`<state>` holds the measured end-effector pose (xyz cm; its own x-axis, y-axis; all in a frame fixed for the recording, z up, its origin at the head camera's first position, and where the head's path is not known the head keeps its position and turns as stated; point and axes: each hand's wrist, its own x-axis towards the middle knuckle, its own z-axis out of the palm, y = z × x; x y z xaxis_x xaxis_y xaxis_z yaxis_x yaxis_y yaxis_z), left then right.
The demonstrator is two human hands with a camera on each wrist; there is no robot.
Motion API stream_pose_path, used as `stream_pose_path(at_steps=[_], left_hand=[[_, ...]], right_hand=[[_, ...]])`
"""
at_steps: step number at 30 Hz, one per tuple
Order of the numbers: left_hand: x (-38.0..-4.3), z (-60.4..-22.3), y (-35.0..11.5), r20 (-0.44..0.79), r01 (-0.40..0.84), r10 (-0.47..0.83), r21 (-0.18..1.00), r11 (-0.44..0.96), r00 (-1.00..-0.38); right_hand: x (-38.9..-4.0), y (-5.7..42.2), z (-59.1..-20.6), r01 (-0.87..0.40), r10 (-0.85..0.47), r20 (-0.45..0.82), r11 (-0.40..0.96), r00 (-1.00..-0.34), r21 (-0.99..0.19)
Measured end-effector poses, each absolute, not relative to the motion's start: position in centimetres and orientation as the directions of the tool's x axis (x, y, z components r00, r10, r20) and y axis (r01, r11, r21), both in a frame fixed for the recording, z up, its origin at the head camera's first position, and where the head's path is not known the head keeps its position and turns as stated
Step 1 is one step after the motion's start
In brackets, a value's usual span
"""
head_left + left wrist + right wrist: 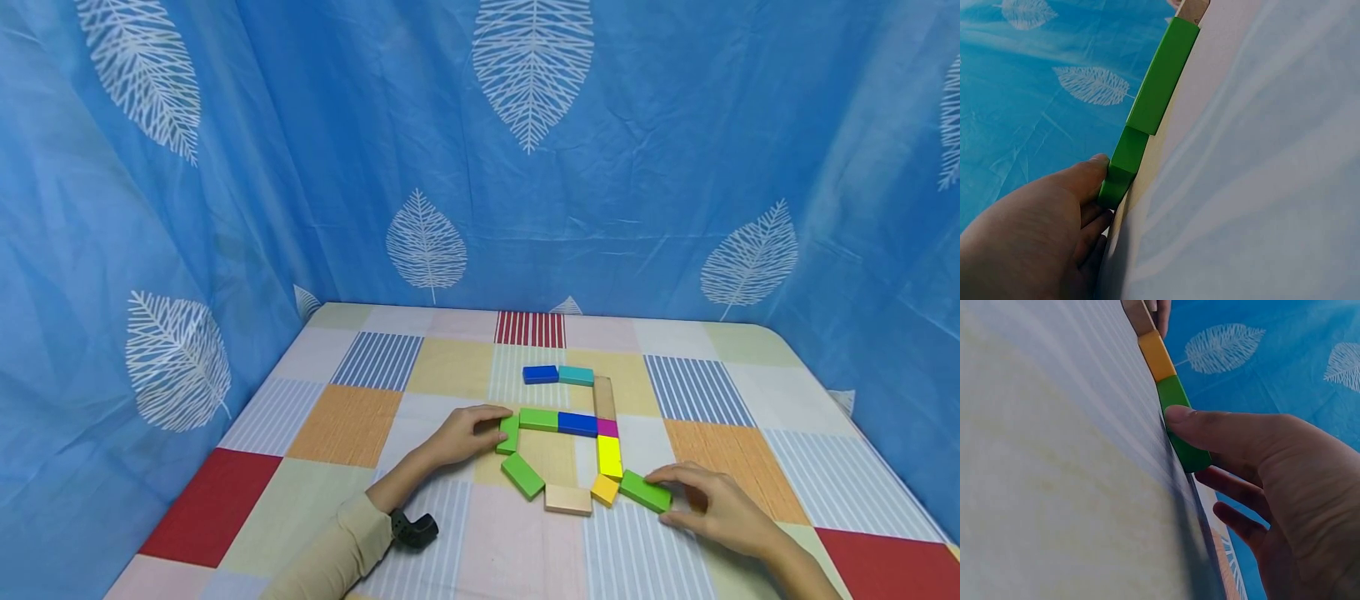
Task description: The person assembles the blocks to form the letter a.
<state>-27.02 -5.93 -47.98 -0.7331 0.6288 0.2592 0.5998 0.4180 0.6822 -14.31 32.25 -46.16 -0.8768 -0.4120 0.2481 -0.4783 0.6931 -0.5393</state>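
Flat coloured blocks lie end to end on the tablecloth, forming a loop with a branch at the top. My left hand (467,435) pinches a small green block (507,435) at the loop's left side, thumb and forefinger about it. Just below lies another green block (522,476), set at a slant. At the lower right, my right hand (716,507) grips a green block (645,492) between thumb and fingers. That block's far end meets the orange block (1157,357) in the right wrist view. The thumb covers part of its side.
A plain wooden block (567,500) forms the loop's bottom; yellow (610,457), magenta (607,428) and blue (577,424) blocks run along its right and top. Farther back lie a turquoise block (576,376) and a dark blue one (540,375). Blue curtains (360,167) surround the table.
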Motion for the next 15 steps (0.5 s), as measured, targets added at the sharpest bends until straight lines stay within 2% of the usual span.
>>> stream_pose_path(at_steps=[9,15], left_hand=[[-27.02,-47.79,-5.92,0.258,0.596,0.630,0.690,0.411,-0.733],[-27.10,-47.49,-5.97,0.223,0.532,0.604,0.748,0.398,-0.765]], right_hand=[[-14.28,32.24,-46.19,-0.435,-0.379,0.215,0.750,-0.900,-0.498],[-14.72,31.73,-45.52,-0.450,-0.393,0.221,0.755,-0.893,-0.476]])
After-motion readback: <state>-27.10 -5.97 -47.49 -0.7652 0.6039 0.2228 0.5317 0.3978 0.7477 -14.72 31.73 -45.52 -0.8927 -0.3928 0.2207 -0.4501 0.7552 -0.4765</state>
